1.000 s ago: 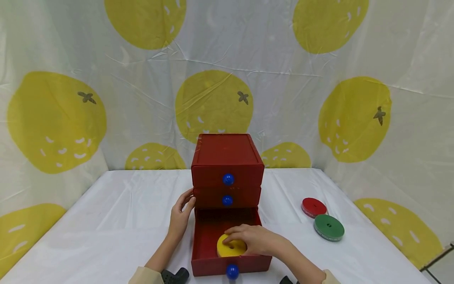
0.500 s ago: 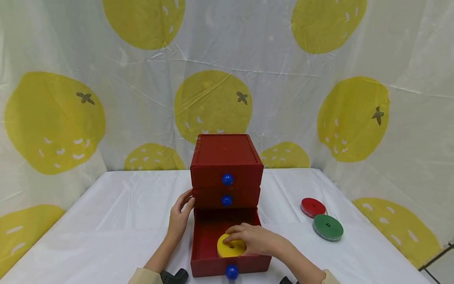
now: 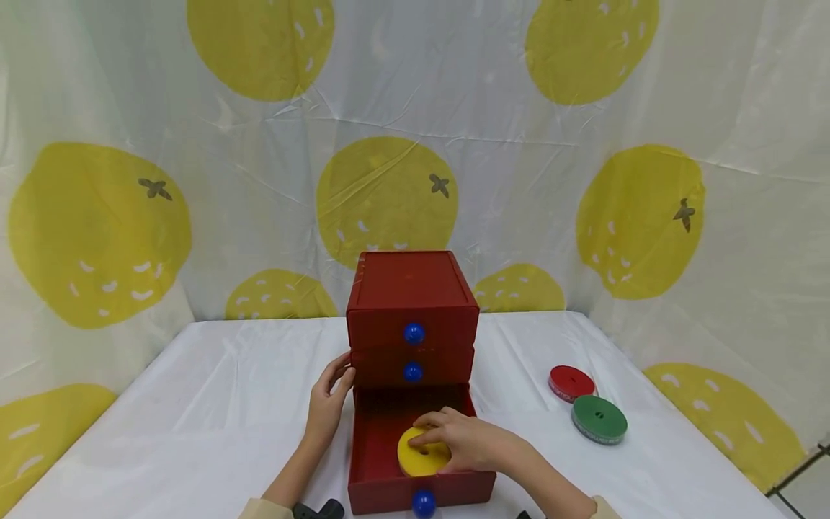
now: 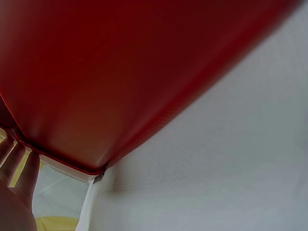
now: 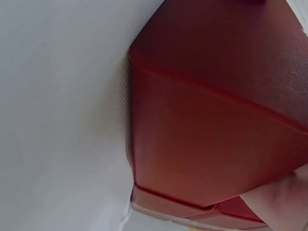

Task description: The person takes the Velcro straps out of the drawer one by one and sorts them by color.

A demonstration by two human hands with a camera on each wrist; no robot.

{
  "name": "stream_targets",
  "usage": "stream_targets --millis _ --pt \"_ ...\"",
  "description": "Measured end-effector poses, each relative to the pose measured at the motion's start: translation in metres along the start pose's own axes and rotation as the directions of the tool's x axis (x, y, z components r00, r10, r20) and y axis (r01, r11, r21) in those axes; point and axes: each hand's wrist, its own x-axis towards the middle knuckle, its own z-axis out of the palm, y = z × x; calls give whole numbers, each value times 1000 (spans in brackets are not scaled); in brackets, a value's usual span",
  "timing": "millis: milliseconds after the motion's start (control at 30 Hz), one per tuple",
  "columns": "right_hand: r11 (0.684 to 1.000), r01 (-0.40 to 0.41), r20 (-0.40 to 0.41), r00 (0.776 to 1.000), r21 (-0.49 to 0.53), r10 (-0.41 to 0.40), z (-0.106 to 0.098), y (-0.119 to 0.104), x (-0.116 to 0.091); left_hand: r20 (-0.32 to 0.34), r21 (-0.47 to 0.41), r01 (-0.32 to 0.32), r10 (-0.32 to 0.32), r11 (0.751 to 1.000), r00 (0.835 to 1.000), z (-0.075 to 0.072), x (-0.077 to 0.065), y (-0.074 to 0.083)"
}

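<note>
A red drawer cabinet (image 3: 411, 285) with blue knobs stands mid-table in the head view. Its bottom drawer (image 3: 372, 461) is pulled out. Inside that drawer, my right hand (image 3: 470, 437) grips a yellow disc-shaped roll (image 3: 418, 461), with fingers bent over its top and the thumb at its near right edge. A small hole shows in the roll's middle. My left hand (image 3: 327, 407) touches the cabinet's left side, fingers extended; the left wrist view also shows its fingertips (image 4: 30, 166) at the red casing. The right wrist view shows mostly the drawer's outside (image 5: 211, 139).
To the right on the white-covered table (image 3: 259, 404) lie a red roll (image 3: 570, 380) and a green roll (image 3: 599, 418), close together. The middle and top drawers are closed. A cloth with yellow fruit prints (image 3: 389, 194) hangs behind.
The head view has tipped slightly upward. My right hand and the yellow roll appear raised a little relative to the drawer. The left hand stays against the cabinet.
</note>
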Motion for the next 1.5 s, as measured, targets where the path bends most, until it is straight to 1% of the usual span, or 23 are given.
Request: stream_targets --millis 133,233,367,400,500,633,733,967,1133,1233,1500 --pt "1000 16 -13 1000 1 -16 1 0 -2 8 1 24 -24 1000 1000 -1 -4 5" --pt "1000 18 -23 1000 4 -18 0 0 -3 13 11 23 -23 1000 1000 -1 -8 16" --pt "1000 -7 -22 1000 26 8 -2 -1 -4 12 21 31 -32 999 999 0 -12 28" --pt "999 -12 -21 1000 31 13 -3 -1 -4 11 14 42 -42 999 999 0 -12 29" --pt "1000 -4 -33 999 23 5 -3 0 -5 9 7 43 -43 999 999 0 -12 30" --pt "1000 -3 -48 999 16 4 -5 2 -8 12 -2 34 -34 999 999 0 -12 28" --pt "999 -23 -50 998 25 25 -6 4 -9 12 -5 27 -27 1000 1000 0 -11 27" --pt "999 -38 -62 997 18 39 -10 6 -13 15 -8 8 -8 1000 1000 1 -10 28" --pt "999 -47 -71 996 27 49 -13 5 -13 4 -9 8 -8 1000 1000 1 -8 29" --pt "998 -50 -73 996 34 53 -13 5 -13 2 2 -4 4 1000 1000 1 -7 28" --pt "1000 23 -120 992 -4 -24 -8 5 -11 1 -24 -11 11 1000 1000 0 1 1"
